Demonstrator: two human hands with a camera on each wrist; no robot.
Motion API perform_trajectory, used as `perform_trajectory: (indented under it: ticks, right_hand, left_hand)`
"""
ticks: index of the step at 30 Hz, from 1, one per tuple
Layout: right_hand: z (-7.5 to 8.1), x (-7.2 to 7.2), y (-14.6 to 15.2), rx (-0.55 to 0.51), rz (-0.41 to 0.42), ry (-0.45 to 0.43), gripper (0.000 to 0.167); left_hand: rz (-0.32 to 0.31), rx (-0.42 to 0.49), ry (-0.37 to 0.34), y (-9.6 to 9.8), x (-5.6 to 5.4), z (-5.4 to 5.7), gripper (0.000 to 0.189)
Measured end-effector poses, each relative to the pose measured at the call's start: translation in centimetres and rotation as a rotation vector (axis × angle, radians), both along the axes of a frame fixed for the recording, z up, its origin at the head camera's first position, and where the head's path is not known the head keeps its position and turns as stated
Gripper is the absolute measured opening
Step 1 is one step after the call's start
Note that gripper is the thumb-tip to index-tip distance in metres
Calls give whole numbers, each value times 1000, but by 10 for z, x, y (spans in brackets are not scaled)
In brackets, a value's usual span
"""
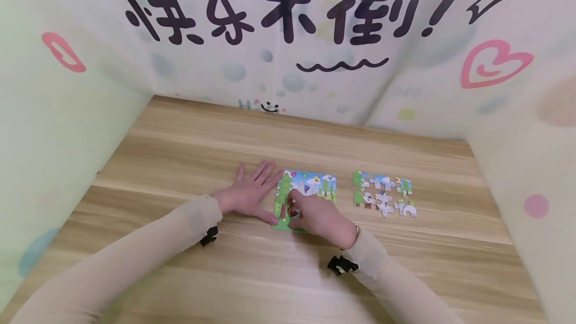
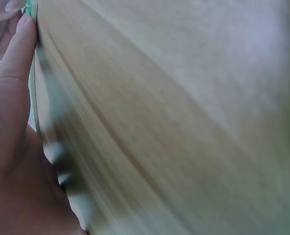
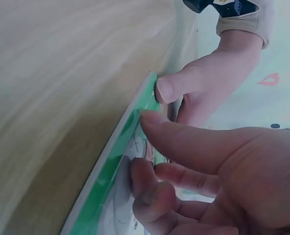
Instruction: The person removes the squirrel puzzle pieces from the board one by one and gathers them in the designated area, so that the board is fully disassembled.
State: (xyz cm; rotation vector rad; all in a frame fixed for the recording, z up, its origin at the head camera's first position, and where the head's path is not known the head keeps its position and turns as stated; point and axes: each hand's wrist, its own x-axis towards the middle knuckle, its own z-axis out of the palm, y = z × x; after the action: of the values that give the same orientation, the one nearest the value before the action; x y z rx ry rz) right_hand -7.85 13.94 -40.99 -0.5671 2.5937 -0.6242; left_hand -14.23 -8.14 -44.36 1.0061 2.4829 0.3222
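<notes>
A picture puzzle board (image 1: 325, 178) with trees, sky and a green border lies on the wooden table. My left hand (image 1: 247, 195) rests flat at its left side, fingers spread, with the thumb touching the lower left corner. In the right wrist view, that left thumb (image 3: 172, 89) lies on the green border. Over the board's lower middle is my right hand (image 1: 320, 214), its fingers bent and its thumb (image 3: 157, 125) touching the border. The right hand covers part of the picture, and whether a piece is between its fingers cannot be seen.
Several loose puzzle pieces (image 1: 384, 202) lie in two rows to the right of the board. The wooden table (image 1: 216, 269) is bounded at the back by a hanging printed cloth (image 1: 288, 84) with black characters. Pale cloth also hangs at both sides.
</notes>
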Motion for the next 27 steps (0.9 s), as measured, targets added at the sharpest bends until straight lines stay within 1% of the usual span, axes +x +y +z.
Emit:
perform_trajectory:
  ticks: [7,11,14,17,20,24,27]
  right_hand:
    - [-1,-1,0,10,-6,-5,44]
    - [-3,1,0,22,-7,4,47]
    - [-4,4,0,33,-12,18,48]
    - [-4,6,-2,58,-15,28,44]
    - [-3,5,-3,57,-12,24,42]
    - [-3,6,-3,50,-22,29,48]
    - [-2,6,-4,65,-49,66,51]
  left_hand:
    - [16,-14,-6,2,1,7,129]
    - [13,-19,-12,2,2,7,130]
    - [18,-4,-9,2,1,1,131]
    - [26,15,-9,1,-1,-10,132]
    - [29,2,-7,1,-1,-6,131]
    - [18,-25,-18,3,2,6,129]
    - [14,-30,-13,4,-4,5,130]
